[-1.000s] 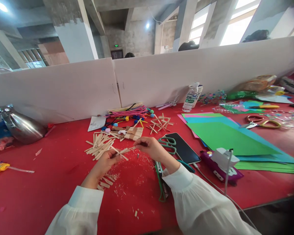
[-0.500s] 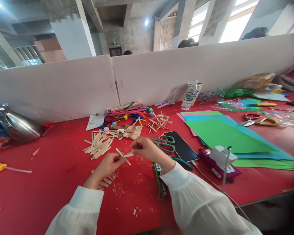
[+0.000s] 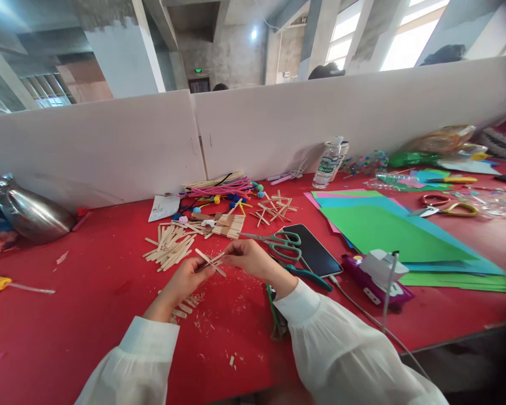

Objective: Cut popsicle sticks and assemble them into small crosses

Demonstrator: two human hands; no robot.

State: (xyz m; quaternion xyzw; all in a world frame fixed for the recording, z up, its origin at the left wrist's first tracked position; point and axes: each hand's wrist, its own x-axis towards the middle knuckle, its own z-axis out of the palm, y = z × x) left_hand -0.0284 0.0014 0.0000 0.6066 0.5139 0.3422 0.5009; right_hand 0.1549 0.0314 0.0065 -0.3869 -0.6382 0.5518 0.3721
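Both my hands meet over the red table [image 3: 88, 292]. My left hand [image 3: 184, 281] pinches crossed wooden craft sticks [image 3: 209, 262] at their near end. The fingers of my right hand [image 3: 249, 260] are closed on the other end of the same sticks. A loose pile of plain craft sticks [image 3: 171, 247] lies just behind my left hand. Wood shavings [image 3: 236, 298] and short cut stick pieces [image 3: 182, 310] are scattered under my wrists. Green-handled scissors [image 3: 284, 243] lie right beside my right hand, partly on a black phone [image 3: 314, 253].
Coloured paper sheets [image 3: 379, 230] cover the right. A glue gun [image 3: 377, 270] with its cord sits near the phone. Pipe cleaners [image 3: 223, 190], stick crosses [image 3: 274, 209], a water bottle [image 3: 329, 163], a steel kettle [image 3: 23, 211], other scissors [image 3: 451, 209] stand farther back before white partitions [image 3: 109, 146].
The hands have stayed together on the sticks, with the crossed sticks turned slightly between the fingers. The view has shifted a little.
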